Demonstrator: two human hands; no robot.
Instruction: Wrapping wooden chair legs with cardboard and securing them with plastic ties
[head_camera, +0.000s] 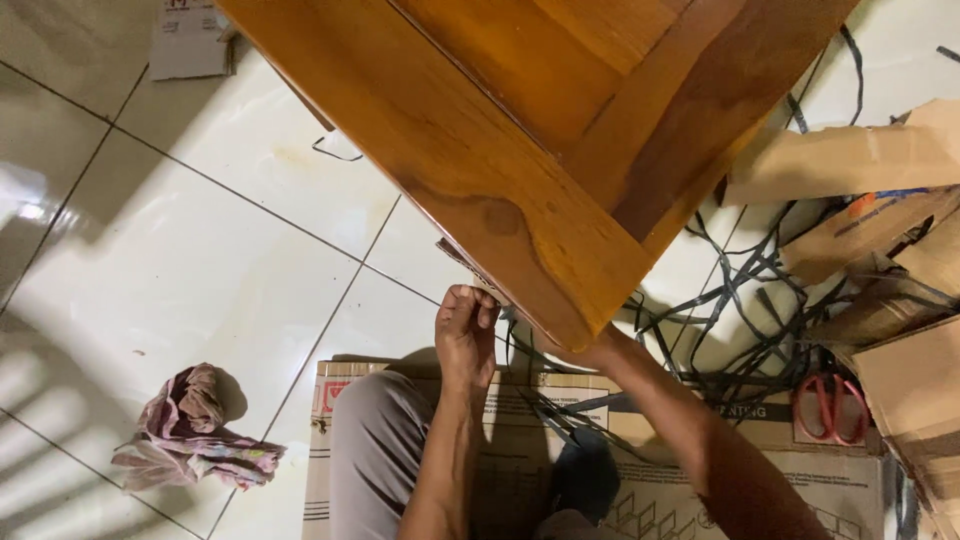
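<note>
Here, L hand (466, 330) grip pinches wooden panel's (520, 150) lower edge; R hand hidden beneath.

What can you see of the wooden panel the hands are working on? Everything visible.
The wooden panel is a large piece of glossy, orange-brown varnished wood with visible grain and a dark knot. It has a broad frame around a recessed inner panel. It fills the upper middle of the view, tilted, one corner pointing down toward the person, above the white tiled floor. The left hand grips its lower edge, fingers curled at the underside. The right hand reaches under the corner, mostly hidden. Its top runs out of frame.
</note>
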